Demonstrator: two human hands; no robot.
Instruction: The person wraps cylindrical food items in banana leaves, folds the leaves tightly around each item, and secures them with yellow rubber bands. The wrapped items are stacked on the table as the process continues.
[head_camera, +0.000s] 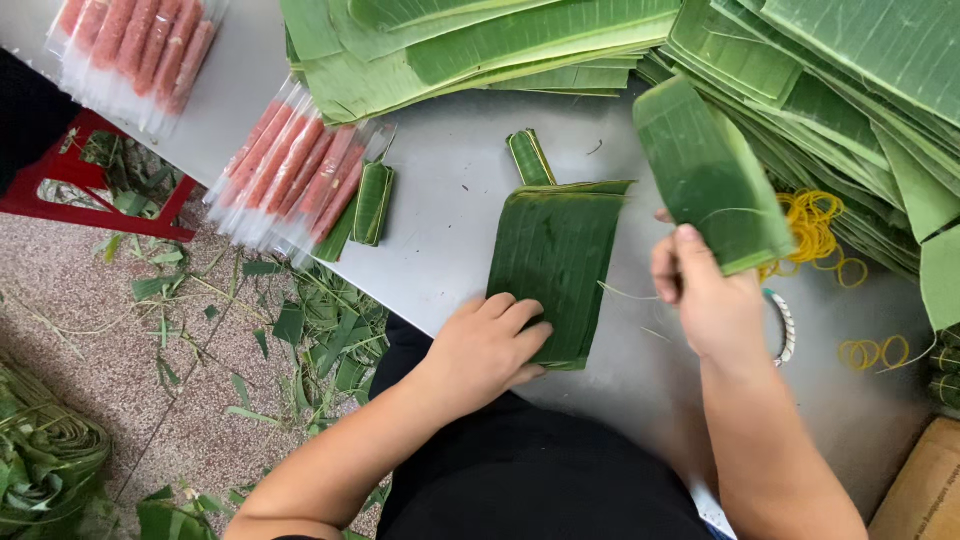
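My left hand (487, 347) rests flat on the near end of a stack of cut banana leaf pieces (556, 262) lying on the grey metal table (450, 200). My right hand (703, 295) holds up a single rectangular banana leaf piece (706, 175) above the table, thumb on its lower edge. A small folded leaf packet (529, 157) lies just beyond the stack. Another folded leaf packet (373, 203) lies next to a bunch of pink sausages in clear wrap (296, 175).
Big piles of banana leaves (480, 45) (850, 90) cover the far side. Yellow rubber bands (815, 225) lie at right. More wrapped sausages (130, 50) sit far left. Leaf scraps (300, 330) litter the floor near a red stool (90, 180); a cardboard box (925, 490) stands at lower right.
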